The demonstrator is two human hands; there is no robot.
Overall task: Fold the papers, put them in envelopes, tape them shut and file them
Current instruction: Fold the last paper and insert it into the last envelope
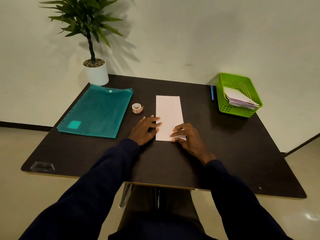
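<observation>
Fingers (155, 124) of left hand (144, 129) — spread flat, pressing paper (168, 108) edge | right hand (187, 137) — slightly bent, resting on paper

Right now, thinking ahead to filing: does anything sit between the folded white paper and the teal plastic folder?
Yes: a small tape roll stands between the folded white paper and the teal plastic folder; the left hand too.
</observation>
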